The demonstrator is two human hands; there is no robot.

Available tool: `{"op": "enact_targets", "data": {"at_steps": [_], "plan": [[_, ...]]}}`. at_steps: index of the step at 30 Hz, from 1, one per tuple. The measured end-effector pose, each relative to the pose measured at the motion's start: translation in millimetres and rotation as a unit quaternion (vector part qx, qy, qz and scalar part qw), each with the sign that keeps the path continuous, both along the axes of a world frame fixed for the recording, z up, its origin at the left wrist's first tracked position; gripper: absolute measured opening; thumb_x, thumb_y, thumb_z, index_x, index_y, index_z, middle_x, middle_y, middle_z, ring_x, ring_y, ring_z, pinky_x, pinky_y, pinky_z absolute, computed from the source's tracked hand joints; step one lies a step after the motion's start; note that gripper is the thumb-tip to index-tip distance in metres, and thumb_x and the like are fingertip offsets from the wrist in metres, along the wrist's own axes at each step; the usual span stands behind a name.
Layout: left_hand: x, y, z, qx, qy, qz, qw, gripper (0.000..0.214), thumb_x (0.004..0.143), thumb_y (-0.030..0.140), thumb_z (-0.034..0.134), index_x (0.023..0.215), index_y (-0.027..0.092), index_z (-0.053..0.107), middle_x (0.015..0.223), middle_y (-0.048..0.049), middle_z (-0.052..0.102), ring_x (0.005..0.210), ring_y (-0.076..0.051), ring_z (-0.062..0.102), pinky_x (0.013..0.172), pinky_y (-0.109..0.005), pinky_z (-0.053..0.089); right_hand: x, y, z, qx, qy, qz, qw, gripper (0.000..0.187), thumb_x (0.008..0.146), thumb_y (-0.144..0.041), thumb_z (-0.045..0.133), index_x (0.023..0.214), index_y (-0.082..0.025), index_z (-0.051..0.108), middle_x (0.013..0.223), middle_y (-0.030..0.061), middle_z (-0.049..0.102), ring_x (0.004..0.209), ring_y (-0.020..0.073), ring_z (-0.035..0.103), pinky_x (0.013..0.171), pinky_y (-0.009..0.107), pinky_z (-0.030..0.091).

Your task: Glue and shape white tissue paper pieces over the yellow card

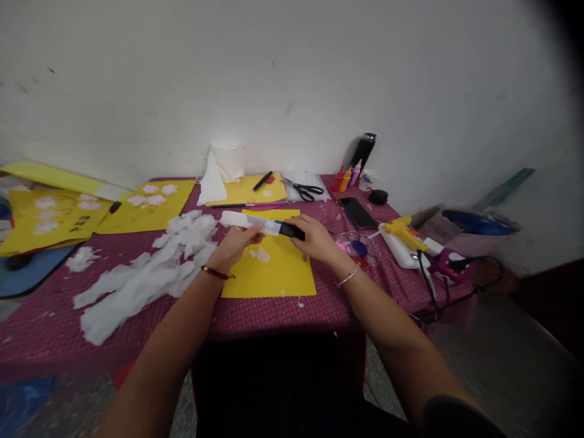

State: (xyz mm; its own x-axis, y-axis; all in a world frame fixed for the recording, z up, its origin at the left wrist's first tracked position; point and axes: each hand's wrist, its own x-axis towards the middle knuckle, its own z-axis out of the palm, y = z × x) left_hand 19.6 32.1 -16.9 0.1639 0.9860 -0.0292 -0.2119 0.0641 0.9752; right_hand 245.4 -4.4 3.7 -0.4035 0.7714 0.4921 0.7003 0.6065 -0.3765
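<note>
My left hand point(240, 246) is closed on a folded white paper strip point(235, 219), with the thumb lying along its top. My right hand point(314, 238) grips a black-handled tool point(292, 231) with a bit of blue near its front end. That end meets the paper strip; whether it is scissors or a cutter I cannot tell. Both hands are above a yellow sheet point(274, 277), on which small pale paper scraps point(261, 254) lie. Left of my left hand spreads a loose pile of torn white tissue paper point(146, 274).
Yellow sheets with pink paper flowers point(146, 201) lie at the left. Black scissors point(303, 190), paint bottles point(345, 179) and a black flask point(364, 149) are at the back. On the right are a phone point(358, 213), a yellow glue gun point(402, 231) and a corded purple power strip point(449, 266).
</note>
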Motion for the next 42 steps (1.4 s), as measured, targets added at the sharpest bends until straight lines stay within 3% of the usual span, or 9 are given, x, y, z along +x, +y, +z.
{"op": "enact_targets", "data": {"at_steps": [5,13,18,22,30,32,36,39,42], "plan": [[-2,1,2.1,-0.006,0.042,-0.001,0.999,0.027,0.059,0.034,0.085,0.061,0.013,0.069,0.059,-0.0038,0.066,0.056,-0.012,0.058,0.059,-0.025,0.048,3,2,-0.6,0.004,-0.009,0.004,1.000,0.046,0.077,-0.010,0.060,0.122,-0.018,0.061,0.109,0.0105,0.065,0.103,0.0257,0.059,0.091,0.039,0.047],[-29,9,15.9,-0.004,0.119,-0.017,0.993,0.025,0.059,0.027,0.082,0.046,0.016,0.063,0.048,-0.0040,0.062,0.048,-0.012,0.053,0.050,-0.024,0.043,13,8,-6.1,0.007,-0.013,0.020,1.000,0.047,0.077,-0.010,0.061,0.123,-0.020,0.061,0.113,0.0085,0.066,0.103,0.0240,0.060,0.092,0.038,0.046],[-19,1,19.8,0.014,0.180,-0.046,0.982,0.024,0.066,0.028,0.077,0.049,0.014,0.067,0.051,-0.0062,0.064,0.049,-0.012,0.053,0.053,-0.026,0.044,9,8,-5.6,0.005,-0.014,0.026,1.000,0.046,0.078,-0.010,0.060,0.123,-0.019,0.060,0.111,0.0088,0.066,0.101,0.0235,0.060,0.091,0.038,0.046],[-8,-1,10.7,0.026,0.186,-0.058,0.980,0.024,0.070,0.028,0.074,0.051,0.015,0.068,0.054,-0.0062,0.066,0.050,-0.013,0.055,0.055,-0.026,0.044,5,5,-4.6,0.001,-0.016,0.026,1.000,0.044,0.078,-0.011,0.060,0.122,-0.017,0.061,0.108,0.0096,0.066,0.100,0.0238,0.060,0.090,0.037,0.047],[7,4,-15.5,0.024,0.097,-0.081,0.992,0.023,0.074,0.034,0.076,0.063,0.014,0.071,0.060,-0.0048,0.068,0.053,-0.012,0.055,0.057,-0.026,0.043,0,3,-4.4,0.015,0.002,0.010,1.000,0.045,0.077,-0.010,0.060,0.121,-0.018,0.061,0.108,0.0099,0.065,0.102,0.0253,0.059,0.091,0.040,0.048],[4,4,-15.4,-0.016,0.008,-0.105,0.994,0.016,0.069,0.027,0.081,0.075,0.015,0.073,0.072,-0.0050,0.071,0.064,-0.014,0.061,0.064,-0.026,0.046,1,3,-3.5,0.016,0.011,0.010,1.000,0.046,0.077,-0.009,0.060,0.122,-0.019,0.061,0.109,0.0097,0.065,0.103,0.0250,0.059,0.091,0.040,0.048],[-4,3,-9.3,-0.044,-0.130,-0.124,0.983,0.028,0.063,0.024,0.084,0.085,0.019,0.068,0.092,-0.0038,0.072,0.090,-0.019,0.065,0.083,-0.035,0.051,1,3,-2.3,0.015,0.017,0.007,1.000,0.047,0.076,-0.009,0.059,0.122,-0.019,0.061,0.110,0.0098,0.064,0.104,0.0249,0.059,0.092,0.040,0.047],[-6,4,-5.2,-0.048,-0.176,-0.102,0.978,0.031,0.063,0.033,0.084,0.082,0.018,0.066,0.088,-0.0045,0.072,0.086,-0.019,0.066,0.082,-0.036,0.052,1,2,-1.4,0.018,0.012,0.004,1.000,0.047,0.076,-0.009,0.059,0.122,-0.019,0.061,0.110,0.0094,0.064,0.104,0.0248,0.059,0.092,0.040,0.047],[-4,5,-2.9,-0.046,-0.154,-0.067,0.985,0.035,0.066,0.044,0.081,0.080,0.016,0.066,0.076,-0.0039,0.070,0.074,-0.017,0.065,0.075,-0.033,0.053,2,1,0.1,0.017,-0.004,-0.006,1.000,0.046,0.076,-0.009,0.059,0.121,-0.018,0.061,0.107,0.0098,0.064,0.101,0.0250,0.059,0.090,0.039,0.047]]}}
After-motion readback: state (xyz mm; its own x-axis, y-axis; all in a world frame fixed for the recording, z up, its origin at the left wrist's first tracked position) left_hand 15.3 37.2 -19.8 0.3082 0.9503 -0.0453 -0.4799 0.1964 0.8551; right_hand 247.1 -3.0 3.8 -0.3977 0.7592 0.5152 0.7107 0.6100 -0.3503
